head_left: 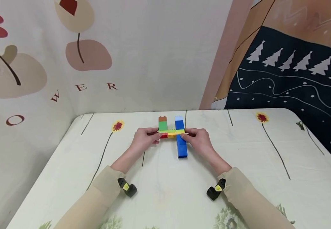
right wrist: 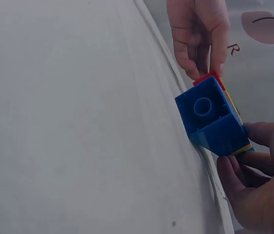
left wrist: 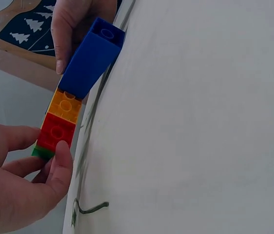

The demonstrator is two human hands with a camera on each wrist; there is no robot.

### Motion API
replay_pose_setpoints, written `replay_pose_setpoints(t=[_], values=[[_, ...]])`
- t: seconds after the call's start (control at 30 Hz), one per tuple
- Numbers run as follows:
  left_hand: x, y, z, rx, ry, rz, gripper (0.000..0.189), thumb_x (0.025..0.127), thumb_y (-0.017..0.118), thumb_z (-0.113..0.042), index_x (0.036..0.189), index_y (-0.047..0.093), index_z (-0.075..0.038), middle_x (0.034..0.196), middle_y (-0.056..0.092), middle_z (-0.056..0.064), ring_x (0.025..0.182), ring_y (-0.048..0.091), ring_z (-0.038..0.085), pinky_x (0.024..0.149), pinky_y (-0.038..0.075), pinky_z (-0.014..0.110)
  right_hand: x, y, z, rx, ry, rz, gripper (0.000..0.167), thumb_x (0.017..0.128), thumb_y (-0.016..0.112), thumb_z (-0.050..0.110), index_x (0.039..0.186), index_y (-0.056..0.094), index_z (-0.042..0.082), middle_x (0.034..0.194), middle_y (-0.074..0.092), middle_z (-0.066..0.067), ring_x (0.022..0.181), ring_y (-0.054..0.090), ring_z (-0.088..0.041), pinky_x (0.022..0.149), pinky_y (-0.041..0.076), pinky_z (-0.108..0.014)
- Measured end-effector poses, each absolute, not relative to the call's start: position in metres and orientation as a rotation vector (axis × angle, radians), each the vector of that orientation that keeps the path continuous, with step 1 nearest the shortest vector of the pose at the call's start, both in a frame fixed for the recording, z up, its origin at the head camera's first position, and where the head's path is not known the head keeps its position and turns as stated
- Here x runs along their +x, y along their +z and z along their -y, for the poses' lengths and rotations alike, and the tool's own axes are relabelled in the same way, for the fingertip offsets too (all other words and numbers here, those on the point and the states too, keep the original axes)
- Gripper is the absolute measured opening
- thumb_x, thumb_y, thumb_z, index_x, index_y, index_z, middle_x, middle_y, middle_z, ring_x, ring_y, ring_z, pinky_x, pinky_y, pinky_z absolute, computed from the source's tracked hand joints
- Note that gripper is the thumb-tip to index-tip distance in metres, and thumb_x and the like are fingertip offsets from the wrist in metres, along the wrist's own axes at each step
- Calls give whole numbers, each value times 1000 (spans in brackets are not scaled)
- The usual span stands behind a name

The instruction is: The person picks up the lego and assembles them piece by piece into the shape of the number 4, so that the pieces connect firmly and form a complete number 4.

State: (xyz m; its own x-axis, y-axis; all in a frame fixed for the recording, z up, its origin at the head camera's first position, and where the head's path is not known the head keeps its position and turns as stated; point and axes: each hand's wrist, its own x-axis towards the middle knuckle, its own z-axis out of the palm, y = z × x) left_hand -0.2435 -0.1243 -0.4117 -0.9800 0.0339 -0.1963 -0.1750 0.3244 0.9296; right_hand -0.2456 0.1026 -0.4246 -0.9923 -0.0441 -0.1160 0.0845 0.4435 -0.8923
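Both hands hold one structure of joined toy building bricks, between them near the far side of the table. My left hand pinches its left end, with the thumb at a red brick. My right hand grips the right side beside the blue bricks, which hang down as a column. An orange brick sits between red and blue. Above a lime-green strip rise a green brick topped by a brown brick, and more blue topped by a light-blue brick. Fingers partly hide both ends.
A pale flower-print cloth covers the table. Behind it hangs a white printed curtain, with a dark tree-patterned cloth at the right. Each wrist carries a small black camera, the left camera and the right camera.
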Motion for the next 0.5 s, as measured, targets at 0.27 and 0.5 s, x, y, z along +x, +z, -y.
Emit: replay_pose_setpoints(t=[0.27, 0.5], values=[[-248, -417, 124, -172, 1711, -2375, 43, 100, 69, -13, 139, 62, 1, 133, 64, 18, 94, 70, 22, 85, 59, 29, -248, -429, -108, -33, -1592, -2547, 43, 97, 73, 16, 136, 65, 0, 132, 67, -17, 116, 66, -28, 96, 56, -39], [-251, -423, 122, -186, 1730, -2321, 43, 99, 69, -12, 139, 62, 0, 137, 62, 17, 94, 69, 21, 85, 59, 29, -247, -431, -110, -86, -1525, -2578, 45, 100, 69, 14, 142, 60, 1, 134, 65, -16, 121, 60, -30, 101, 53, -42]])
